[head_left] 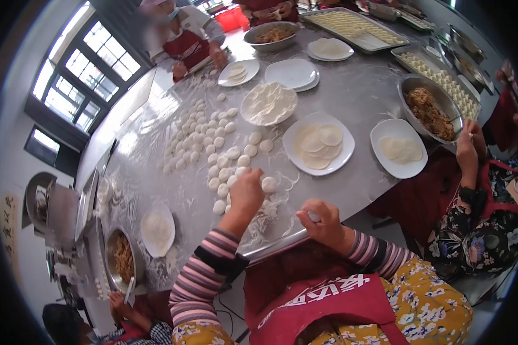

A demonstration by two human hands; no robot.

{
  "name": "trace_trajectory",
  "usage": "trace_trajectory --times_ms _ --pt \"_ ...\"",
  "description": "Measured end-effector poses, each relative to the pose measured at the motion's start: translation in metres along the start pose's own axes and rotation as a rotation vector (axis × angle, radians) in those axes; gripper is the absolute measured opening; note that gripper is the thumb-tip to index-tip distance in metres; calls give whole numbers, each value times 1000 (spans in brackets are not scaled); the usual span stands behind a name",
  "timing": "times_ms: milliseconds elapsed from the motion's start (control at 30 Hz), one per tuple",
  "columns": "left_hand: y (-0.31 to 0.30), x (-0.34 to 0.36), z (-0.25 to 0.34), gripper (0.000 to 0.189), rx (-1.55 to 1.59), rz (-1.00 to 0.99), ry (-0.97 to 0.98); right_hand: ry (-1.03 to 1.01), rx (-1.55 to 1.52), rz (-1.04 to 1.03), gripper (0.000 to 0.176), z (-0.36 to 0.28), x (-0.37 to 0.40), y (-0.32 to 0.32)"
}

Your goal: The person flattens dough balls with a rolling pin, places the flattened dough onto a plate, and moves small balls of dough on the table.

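Dough rounds (pixel 219 142): left and near side of flour bowl (pixel 269 103). Left grip (pixel 246 192): over rounds, contents unclear. Right grip (pixel 323 223): curled around pale piece (pixel 313 217). Possible fault: careless press, crowded rounds squashed.

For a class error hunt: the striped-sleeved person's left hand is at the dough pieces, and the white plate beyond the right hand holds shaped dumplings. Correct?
Not dumplings: the head view shows flat round wrappers on the white plate beyond the right hand. The left hand is at the dough pieces.
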State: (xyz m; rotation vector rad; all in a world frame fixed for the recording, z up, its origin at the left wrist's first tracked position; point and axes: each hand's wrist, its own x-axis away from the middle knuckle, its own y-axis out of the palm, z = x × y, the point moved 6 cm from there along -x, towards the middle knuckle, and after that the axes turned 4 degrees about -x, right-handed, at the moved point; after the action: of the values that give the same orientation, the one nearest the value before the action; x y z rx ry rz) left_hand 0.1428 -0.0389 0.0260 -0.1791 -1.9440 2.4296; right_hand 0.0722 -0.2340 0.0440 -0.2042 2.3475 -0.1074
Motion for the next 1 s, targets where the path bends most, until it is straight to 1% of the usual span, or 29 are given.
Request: trace_trajectory --times_ms 67,133,200,233,267,333,367,433,467,500,533,567,600,633,667,700,733,800,833,900,933,1000 --pt "-8 -6 -16 19 93 86 -102 29 -14 40 19 2 0 -2" --pt "8 -10 -28 19 155 71 -126 15 9 31 18 0 -2 -1" --pt "20 -13 -19 24 144 57 -60 81 44 23 18 5 -1 -1" --pt "21 -12 -14 28 130 85 -29 79 49 11 18 4 -2 0" --pt "24 -12 -15 28 142 86 -35 93 53 18 19 3 -2 0" --pt "22 -6 -4 25 226 38 47 122 60 9 19 3 3 -1" --pt "21 3 -3 25 236 36 36 119 62 14 19 2 4 -2" --pt "21 20 -10 22 469 -75 -29 113 53 11 19 5 2 0" --pt "21 29 -16 22 466 -73 -39 70 70 6 19 7 -3 1" --pt "25 39 -22 21 503 -117 -94 31 86 1 19 9 -8 4" --pt "27 49 -26 20 541 -165 -146 39 78 0 19 12 -16 8" --pt "28 56 -28 16 646 -212 -182 -35 98 -3 19 10 -30 15" --pt "26 58 -28 16 643 -213 -187 -112 120 -6 19 10 -43 22" --pt "26 59 -26 14 671 -218 -193 -105 118 -7 19 21 -52 31" --pt "27 61 -22 13 703 -225 -198 -46 108 1 19 40 -55 40" --pt "24 59 -18 13 639 -197 -172 8 100 7 18 49 -57 44" --pt "26 59 -19 13 648 -192 -171 4 106 0 18 51 -56 45" --pt "27 61 -24 12 534 -102 -174 -40 135 19 18 49 -52 42" --pt "25 65 -24 12 541 -93 -176 -48 136 10 18 45 -44 38" --pt "21 76 -29 12 625 -99 -313 12 169 46 17 35 -29 23" --pt "22 76 -27 12 632 -97 -316 11 171 39 17 36 -32 24" --pt "21 77 -14 11 569 -88 -167 -11 210 54 16 37 -38 30"
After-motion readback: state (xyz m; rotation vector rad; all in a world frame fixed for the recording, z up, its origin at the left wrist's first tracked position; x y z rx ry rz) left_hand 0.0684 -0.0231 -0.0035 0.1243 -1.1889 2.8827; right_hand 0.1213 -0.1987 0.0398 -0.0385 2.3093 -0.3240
